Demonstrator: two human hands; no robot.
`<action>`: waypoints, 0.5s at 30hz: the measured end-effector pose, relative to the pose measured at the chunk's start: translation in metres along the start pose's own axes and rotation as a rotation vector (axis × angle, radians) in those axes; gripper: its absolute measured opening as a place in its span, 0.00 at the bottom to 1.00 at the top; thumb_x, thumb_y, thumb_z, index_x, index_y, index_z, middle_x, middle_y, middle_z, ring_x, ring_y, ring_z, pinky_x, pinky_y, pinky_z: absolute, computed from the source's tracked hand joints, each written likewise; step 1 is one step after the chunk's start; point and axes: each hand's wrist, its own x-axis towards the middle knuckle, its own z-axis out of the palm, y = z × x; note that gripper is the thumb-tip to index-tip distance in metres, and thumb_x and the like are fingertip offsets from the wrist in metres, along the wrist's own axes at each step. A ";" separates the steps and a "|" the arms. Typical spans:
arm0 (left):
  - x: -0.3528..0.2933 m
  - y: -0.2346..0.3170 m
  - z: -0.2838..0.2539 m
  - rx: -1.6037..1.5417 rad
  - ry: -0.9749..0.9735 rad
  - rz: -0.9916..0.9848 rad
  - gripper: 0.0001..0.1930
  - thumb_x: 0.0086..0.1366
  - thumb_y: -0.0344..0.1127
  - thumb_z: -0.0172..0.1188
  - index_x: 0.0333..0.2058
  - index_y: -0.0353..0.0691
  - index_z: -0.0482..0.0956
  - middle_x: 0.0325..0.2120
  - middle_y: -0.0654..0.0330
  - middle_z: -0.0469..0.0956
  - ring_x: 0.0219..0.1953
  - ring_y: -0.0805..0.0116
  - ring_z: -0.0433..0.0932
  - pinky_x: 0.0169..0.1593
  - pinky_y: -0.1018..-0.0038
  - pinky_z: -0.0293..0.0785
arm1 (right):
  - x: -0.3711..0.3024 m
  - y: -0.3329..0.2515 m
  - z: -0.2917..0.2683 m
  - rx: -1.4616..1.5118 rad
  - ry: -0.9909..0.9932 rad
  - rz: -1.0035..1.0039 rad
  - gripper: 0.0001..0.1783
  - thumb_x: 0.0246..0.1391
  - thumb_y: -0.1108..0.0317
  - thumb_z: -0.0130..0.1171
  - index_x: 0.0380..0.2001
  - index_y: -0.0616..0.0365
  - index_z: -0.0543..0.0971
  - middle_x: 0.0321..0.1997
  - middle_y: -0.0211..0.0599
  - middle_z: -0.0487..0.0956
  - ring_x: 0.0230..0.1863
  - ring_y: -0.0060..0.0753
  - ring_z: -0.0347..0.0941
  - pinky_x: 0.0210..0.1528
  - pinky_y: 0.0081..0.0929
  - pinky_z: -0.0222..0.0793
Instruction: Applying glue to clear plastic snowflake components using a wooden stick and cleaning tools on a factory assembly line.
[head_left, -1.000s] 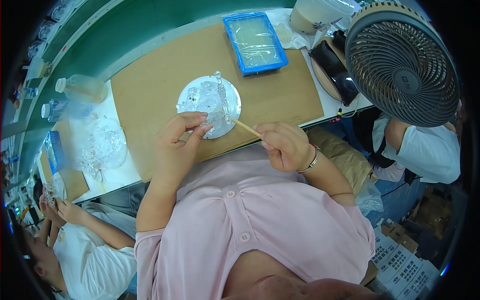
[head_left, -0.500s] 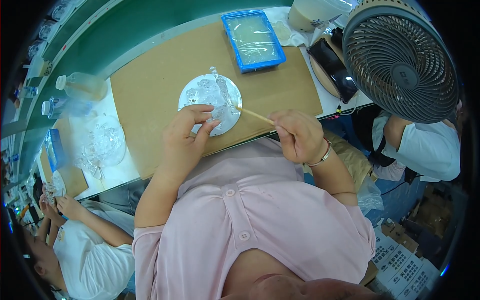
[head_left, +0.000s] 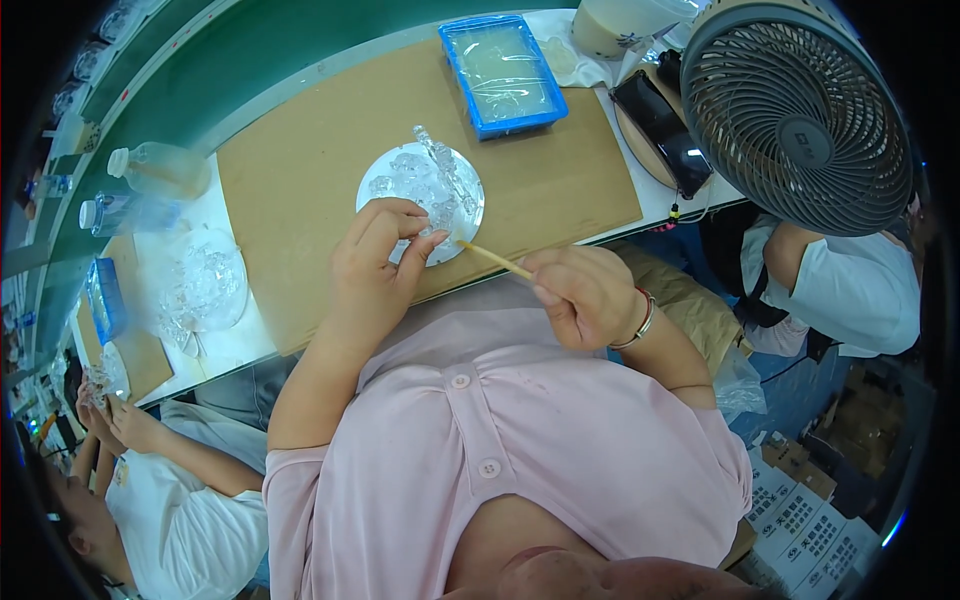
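Two bare hands meet over the lower edge of a round white plate (head_left: 471, 228). The right hand (head_left: 588, 290) grips a slim wooden stick (head_left: 497, 259), its tip pointing to about ten o'clock and ending near the plate's four-to-five-o'clock rim; whether it touches anything cannot be told. The left hand (head_left: 385, 245), at the plate's six-to-seven o'clock, has thumb and forefinger drawn close together, but whether they pinch something is unclear. Clear pieces (head_left: 405, 178) are heaped on the plate, and a long clear piece (head_left: 441, 160) reaches past its rim at twelve o'clock. The step in hand seems to be bringing the stick's tip to the left fingertips; that would call for a still left hand and a light, exact touch. Beneath the plate is brown cardboard (head_left: 310, 150). Farther out, a film-wrapped blue tray (head_left: 485, 131) lies at one o'clock, a fan (head_left: 805, 140) between two and three.
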 end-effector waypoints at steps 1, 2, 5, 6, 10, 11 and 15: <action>0.000 0.000 0.000 -0.002 -0.003 0.003 0.10 0.51 0.25 0.68 0.28 0.35 0.74 0.30 0.57 0.78 0.31 0.64 0.79 0.30 0.73 0.76 | 0.001 -0.001 0.001 0.015 -0.015 -0.004 0.05 0.49 0.81 0.53 0.31 0.62 0.71 0.30 0.47 0.79 0.25 0.40 0.77 0.25 0.27 0.71; 0.000 0.000 0.000 -0.007 -0.003 -0.003 0.10 0.50 0.25 0.68 0.28 0.35 0.74 0.30 0.57 0.78 0.31 0.64 0.79 0.30 0.73 0.76 | 0.002 -0.001 0.001 0.012 -0.013 -0.002 0.05 0.49 0.81 0.53 0.31 0.62 0.71 0.30 0.47 0.79 0.25 0.40 0.77 0.25 0.27 0.71; -0.002 -0.002 0.001 -0.031 -0.003 -0.026 0.10 0.50 0.25 0.68 0.28 0.35 0.75 0.29 0.57 0.78 0.31 0.64 0.79 0.31 0.73 0.76 | 0.005 0.006 -0.002 0.021 -0.010 -0.009 0.04 0.50 0.81 0.52 0.30 0.62 0.71 0.28 0.45 0.79 0.25 0.41 0.77 0.26 0.27 0.72; -0.002 -0.002 0.001 -0.047 -0.001 -0.045 0.09 0.50 0.25 0.68 0.28 0.35 0.75 0.29 0.57 0.78 0.31 0.64 0.79 0.31 0.74 0.76 | 0.005 0.011 -0.005 -0.027 0.025 0.031 0.04 0.51 0.81 0.52 0.30 0.63 0.72 0.28 0.45 0.79 0.25 0.40 0.77 0.26 0.26 0.72; -0.005 0.004 -0.001 -0.024 -0.057 -0.123 0.09 0.51 0.25 0.68 0.29 0.36 0.76 0.26 0.57 0.78 0.30 0.65 0.79 0.31 0.74 0.75 | 0.012 0.034 -0.008 -0.142 0.106 0.141 0.04 0.53 0.81 0.52 0.33 0.64 0.73 0.27 0.42 0.79 0.26 0.39 0.78 0.30 0.26 0.73; -0.005 0.004 -0.001 -0.036 -0.051 -0.143 0.09 0.51 0.25 0.68 0.29 0.36 0.77 0.25 0.57 0.78 0.29 0.65 0.79 0.31 0.74 0.74 | 0.017 0.039 -0.005 -0.141 0.111 0.136 0.04 0.53 0.81 0.52 0.33 0.64 0.73 0.27 0.42 0.79 0.26 0.39 0.78 0.30 0.26 0.73; -0.004 0.003 0.000 -0.048 -0.053 -0.146 0.08 0.52 0.26 0.68 0.29 0.36 0.77 0.25 0.58 0.77 0.27 0.63 0.78 0.30 0.73 0.73 | 0.026 0.053 0.003 -0.115 0.184 0.056 0.04 0.54 0.80 0.52 0.34 0.63 0.74 0.28 0.41 0.79 0.27 0.38 0.78 0.31 0.25 0.72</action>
